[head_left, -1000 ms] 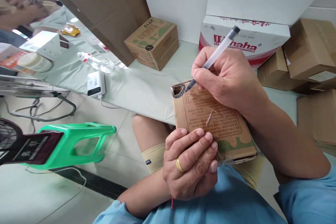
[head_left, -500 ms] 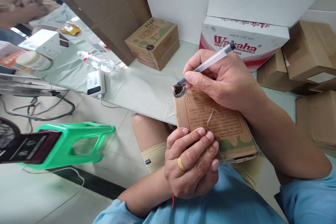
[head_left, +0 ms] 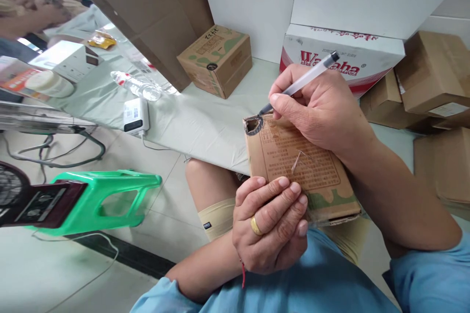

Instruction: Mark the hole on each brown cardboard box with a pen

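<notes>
Resting above my lap by the table, the cardboard box sits almost exactly where it did half a second ago, its holed corner at the far left. My right hand has shifted a little to the right, its forearm reaching in from the right and the hand bent over the box's far right side. My left hand stays across the near left corner, fingers side by side on the printed face; whether it closes underneath I cannot tell. Between right thumb and fingers I pinch a pen, slightly steeper now, black end up and right. Its tip, farther left half a second ago, is now at the far right rim of the hole.
</notes>
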Demonstrator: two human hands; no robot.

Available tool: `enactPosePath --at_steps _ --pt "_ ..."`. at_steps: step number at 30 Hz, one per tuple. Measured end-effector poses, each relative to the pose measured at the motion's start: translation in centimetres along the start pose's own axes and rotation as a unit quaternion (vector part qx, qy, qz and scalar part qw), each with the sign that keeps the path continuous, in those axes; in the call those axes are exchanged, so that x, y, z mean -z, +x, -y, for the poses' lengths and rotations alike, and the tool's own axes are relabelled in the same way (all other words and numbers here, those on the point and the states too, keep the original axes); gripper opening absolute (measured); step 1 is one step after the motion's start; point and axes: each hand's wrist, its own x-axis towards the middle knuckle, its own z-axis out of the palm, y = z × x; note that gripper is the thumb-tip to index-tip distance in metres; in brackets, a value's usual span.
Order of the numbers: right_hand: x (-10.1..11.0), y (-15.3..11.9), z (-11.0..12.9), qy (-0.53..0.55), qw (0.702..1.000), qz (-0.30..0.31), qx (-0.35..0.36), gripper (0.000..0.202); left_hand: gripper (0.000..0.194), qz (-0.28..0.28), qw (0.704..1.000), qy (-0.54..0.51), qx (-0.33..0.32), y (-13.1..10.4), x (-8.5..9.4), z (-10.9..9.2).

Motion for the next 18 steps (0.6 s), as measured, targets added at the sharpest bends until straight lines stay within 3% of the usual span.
enactPosePath --at_steps 5,12,18 --pt "0.09 -0.41 0.27 -0.009 0.999 -0.033 -0.002 0.026 0.025 0.0 1.0 -0.008 -0.005 0.39 -0.04 -0.1" --pt "0.08 -0.4 0.26 -0.002 0.996 0.078 0.042 0.009 0.023 0.006 1.0 -0.011 -0.001 0.32 0.06 -0.18" --pt "-0.07 -0.18 0.18 -0.003 0.997 0.068 0.027 0.012 0.025 0.005 1.0 -0.007 0.003 0.13 0.13 -0.11"
